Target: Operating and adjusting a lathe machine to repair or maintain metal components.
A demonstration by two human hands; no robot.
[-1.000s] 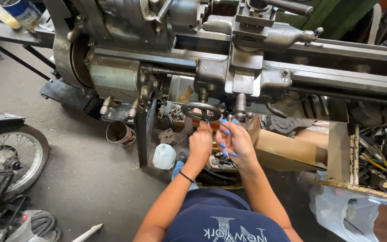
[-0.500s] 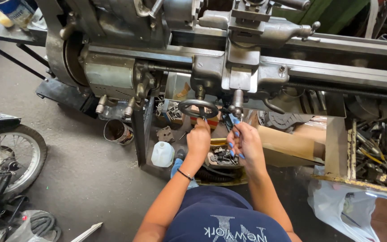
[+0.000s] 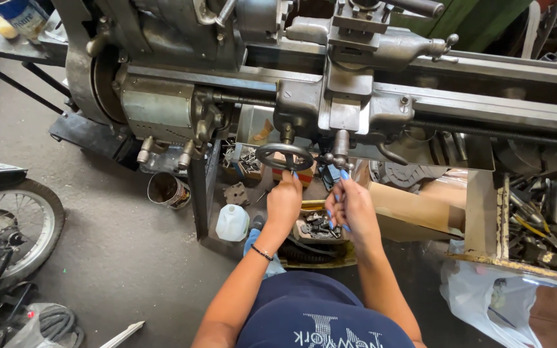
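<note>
I stand at a large grey metal lathe (image 3: 182, 103) and look down at its carriage (image 3: 349, 96). My left hand (image 3: 283, 203) reaches up, its fingertips closed on the lower rim of the round dark handwheel (image 3: 284, 156). Beside it my right hand (image 3: 351, 207) is raised with its fingers loosely apart. The index finger points up just below a small metal lever handle (image 3: 340, 147), and I see nothing held in this hand. A thin dark band circles my left wrist.
Under the lathe stand a white plastic jug (image 3: 232, 222), a rusty tin can (image 3: 166, 190) and a tray of loose bolts (image 3: 317, 225). A cardboard box (image 3: 414, 206), a tool-filled shelf (image 3: 543, 222) and a plastic bag (image 3: 498, 296) are right; a motorcycle wheel (image 3: 8, 225) is left.
Both hands have moved up from below the handwheel. My left hand now grips the wheel's rim and my right hand has moved apart from it toward the lever.
</note>
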